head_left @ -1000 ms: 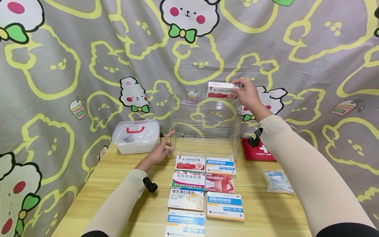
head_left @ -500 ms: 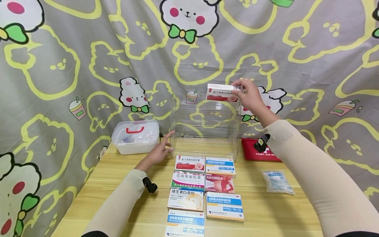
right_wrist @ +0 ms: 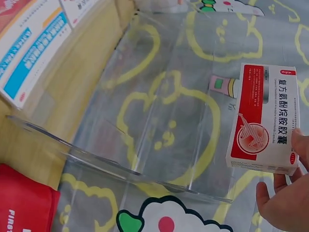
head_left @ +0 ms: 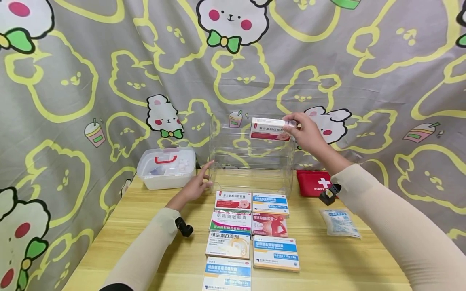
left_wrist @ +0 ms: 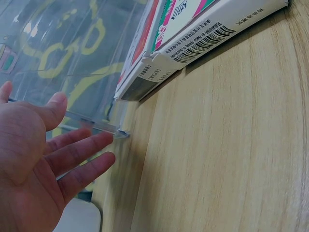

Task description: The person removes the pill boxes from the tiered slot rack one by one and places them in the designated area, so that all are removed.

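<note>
A red-and-white medicine box [head_left: 269, 130] is pinched at its right end by my right hand [head_left: 307, 131], in front of the upper part of a clear acrylic tiered rack [head_left: 251, 174]. In the right wrist view, the medicine box [right_wrist: 263, 118] shows its printed face, with the see-through rack [right_wrist: 159, 145] beside it. My left hand [head_left: 196, 185] is at the rack's left side with its fingers extended. In the left wrist view, the left hand's fingertips [left_wrist: 104, 140] lie by the rack's lower front corner; whether they press on it is unclear.
Two columns of medicine boxes [head_left: 229, 243] lie on the wooden table in front of the rack. A white lidded box with a red handle [head_left: 167, 167] stands at left. A red first aid pouch [head_left: 314, 184] and a small plastic packet [head_left: 340, 223] lie at right. A patterned curtain hangs behind.
My right hand has come down with the medicine box, from above the rack's top to in front of its upper tier, and slightly left. The left hand has stayed in place.
</note>
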`<move>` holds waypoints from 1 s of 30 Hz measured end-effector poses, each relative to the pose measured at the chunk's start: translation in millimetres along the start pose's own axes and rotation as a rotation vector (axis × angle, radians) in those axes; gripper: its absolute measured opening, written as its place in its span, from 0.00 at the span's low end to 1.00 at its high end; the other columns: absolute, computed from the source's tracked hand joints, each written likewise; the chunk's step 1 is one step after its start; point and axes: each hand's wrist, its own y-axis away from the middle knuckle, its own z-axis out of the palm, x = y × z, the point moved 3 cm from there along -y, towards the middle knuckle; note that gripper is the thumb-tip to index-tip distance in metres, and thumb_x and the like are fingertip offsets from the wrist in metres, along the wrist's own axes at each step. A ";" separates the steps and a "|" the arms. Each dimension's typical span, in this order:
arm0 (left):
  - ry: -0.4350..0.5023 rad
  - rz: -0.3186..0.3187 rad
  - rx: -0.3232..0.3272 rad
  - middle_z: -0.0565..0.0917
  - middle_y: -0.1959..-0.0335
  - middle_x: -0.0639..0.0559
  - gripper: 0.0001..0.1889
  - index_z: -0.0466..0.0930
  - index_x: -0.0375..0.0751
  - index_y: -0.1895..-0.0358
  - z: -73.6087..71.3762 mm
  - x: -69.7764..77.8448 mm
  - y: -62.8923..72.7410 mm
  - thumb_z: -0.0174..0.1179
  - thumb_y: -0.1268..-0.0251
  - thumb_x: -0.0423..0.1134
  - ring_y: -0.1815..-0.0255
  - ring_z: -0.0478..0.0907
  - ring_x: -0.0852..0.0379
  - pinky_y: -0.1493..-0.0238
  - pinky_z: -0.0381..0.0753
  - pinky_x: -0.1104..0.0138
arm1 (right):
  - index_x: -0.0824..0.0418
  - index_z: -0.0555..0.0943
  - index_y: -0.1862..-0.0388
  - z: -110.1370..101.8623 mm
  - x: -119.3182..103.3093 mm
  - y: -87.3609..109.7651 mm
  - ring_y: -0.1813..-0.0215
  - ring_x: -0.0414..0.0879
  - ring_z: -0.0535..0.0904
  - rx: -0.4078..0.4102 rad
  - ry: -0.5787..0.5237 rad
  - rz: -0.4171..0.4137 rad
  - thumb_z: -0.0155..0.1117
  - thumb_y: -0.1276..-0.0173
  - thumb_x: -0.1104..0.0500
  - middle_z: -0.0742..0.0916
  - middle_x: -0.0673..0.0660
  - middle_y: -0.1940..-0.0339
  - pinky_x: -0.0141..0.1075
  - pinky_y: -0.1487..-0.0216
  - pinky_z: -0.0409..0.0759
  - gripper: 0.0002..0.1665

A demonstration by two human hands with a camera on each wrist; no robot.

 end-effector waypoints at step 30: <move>0.015 0.008 -0.012 0.80 0.39 0.28 0.45 0.39 0.74 0.17 -0.7 1.3 0.8 0.57 0.21 0.33 0.42 0.81 0.39 0.62 0.82 0.60 | 0.63 0.81 0.43 34.9 20.3 93.1 0.50 0.55 0.79 -0.140 -0.053 -0.052 0.63 0.23 0.62 0.81 0.62 0.47 0.30 0.56 0.81 0.13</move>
